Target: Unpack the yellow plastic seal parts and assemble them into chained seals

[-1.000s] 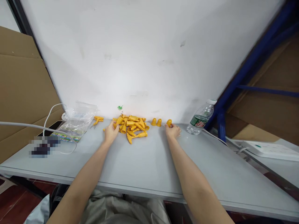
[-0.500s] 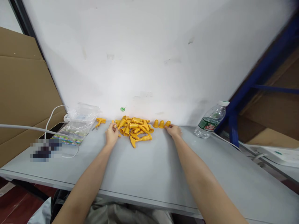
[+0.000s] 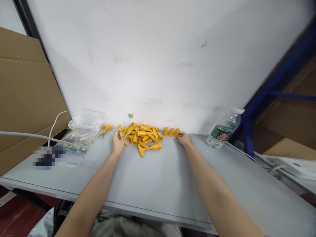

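My left hand (image 3: 118, 141) grips a yellow corkscrew (image 3: 120, 130) at the left side of a pile. The T-shaped handle is upright and its metal spiral shows by my fingers. My right hand (image 3: 185, 139) has its fingertips closed on the lower side of a yellow cup-shaped cover (image 3: 177, 132), the rightmost of three in a row by the wall. Between my hands lies the pile of yellow corkscrews (image 3: 142, 133), many with covers on their screws. Another yellow corkscrew (image 3: 107, 128), its metal spiral bare, lies left of my left hand.
A clear plastic bag (image 3: 86, 131) and white cables (image 3: 53, 125) lie on the left, near a blurred dark object (image 3: 49, 158) and a cardboard box (image 3: 24, 98). A plastic water bottle (image 3: 225, 128) stands at right by a blue frame (image 3: 249, 131). The white wall (image 3: 158, 65) borders the grey table (image 3: 158, 184).
The rightmost cover now stands more upright in the row, with my right fingers lower on its side. My left hand has turned the corkscrew, so its handle and spiral show more.
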The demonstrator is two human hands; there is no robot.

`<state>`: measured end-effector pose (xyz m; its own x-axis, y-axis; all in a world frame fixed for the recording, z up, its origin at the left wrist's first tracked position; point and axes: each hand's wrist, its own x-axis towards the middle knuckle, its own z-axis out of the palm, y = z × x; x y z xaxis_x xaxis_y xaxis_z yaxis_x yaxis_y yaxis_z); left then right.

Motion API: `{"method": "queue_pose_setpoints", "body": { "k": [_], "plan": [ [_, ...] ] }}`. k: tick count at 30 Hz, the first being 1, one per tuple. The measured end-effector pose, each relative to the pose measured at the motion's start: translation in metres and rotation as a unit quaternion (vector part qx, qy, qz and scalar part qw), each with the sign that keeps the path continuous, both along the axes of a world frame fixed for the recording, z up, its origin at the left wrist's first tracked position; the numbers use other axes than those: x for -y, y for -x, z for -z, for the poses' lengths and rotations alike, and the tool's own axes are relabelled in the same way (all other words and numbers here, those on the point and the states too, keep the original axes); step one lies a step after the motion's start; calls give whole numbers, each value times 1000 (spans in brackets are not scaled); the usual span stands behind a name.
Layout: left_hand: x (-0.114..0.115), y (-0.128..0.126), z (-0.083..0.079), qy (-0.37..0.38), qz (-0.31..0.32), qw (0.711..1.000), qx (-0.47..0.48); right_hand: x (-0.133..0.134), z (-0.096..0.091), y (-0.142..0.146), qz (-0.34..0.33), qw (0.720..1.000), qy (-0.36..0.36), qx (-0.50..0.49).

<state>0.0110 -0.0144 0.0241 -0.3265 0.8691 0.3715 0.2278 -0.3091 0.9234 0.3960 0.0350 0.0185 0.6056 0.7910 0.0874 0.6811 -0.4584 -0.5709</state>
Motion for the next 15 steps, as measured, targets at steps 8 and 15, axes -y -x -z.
{"method": "queue_pose_setpoints", "body": {
  "k": [8, 15],
  "plan": [
    [-4, -2, -1, -10, 17, 998, 64, 2, 0, 3, 26, 999, -33, -18],
    [-23, 18, -9, -16, -72, 996, 40, 21, 9, 12, 48, 992, -108, -45]
  ]
}}
